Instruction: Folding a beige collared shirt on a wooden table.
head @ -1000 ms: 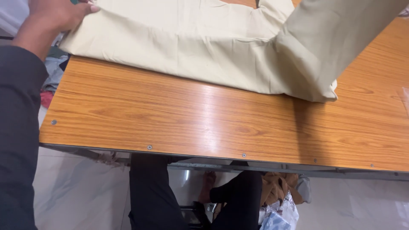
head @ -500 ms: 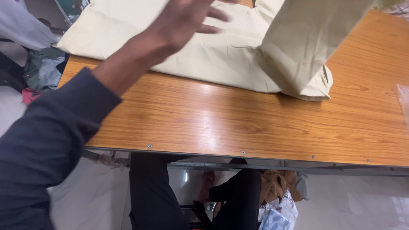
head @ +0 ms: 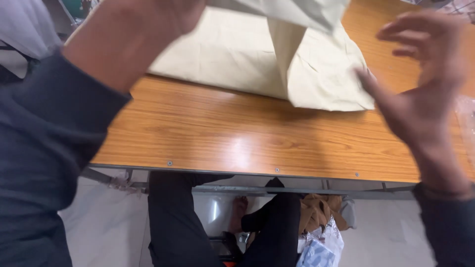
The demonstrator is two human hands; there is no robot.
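- The left hand (head: 148,20) is raised at the top left of the view, its dark sleeve filling the left side; the fingers run out of the frame where they meet a lifted fold of the cream cloth (head: 222,54), so I cannot tell whether its grip is closed on the fabric.
- The right hand (head: 420,94) hovers at the right, blurred, fingers spread and curled apart, holding nothing; its thumb tip is just beside the cloth's right edge, and whether it touches I cannot tell.
- The cream cloth lies on the far half of the wooden table (head: 222,138), mostly flat, with one part drawn up towards the top edge and a folded flap hanging down to a creased corner near the right hand.
- The near half of the table is glossy orange-brown wood with small screws along its front edge.
- A clear plastic sheet (head: 467,118) shows at the table's right edge.
- Below the table edge: the person's dark trousers (head: 173,222), a bare foot, a brown garment (head: 319,210) and a crumpled plastic bag (head: 321,247) on the pale floor.
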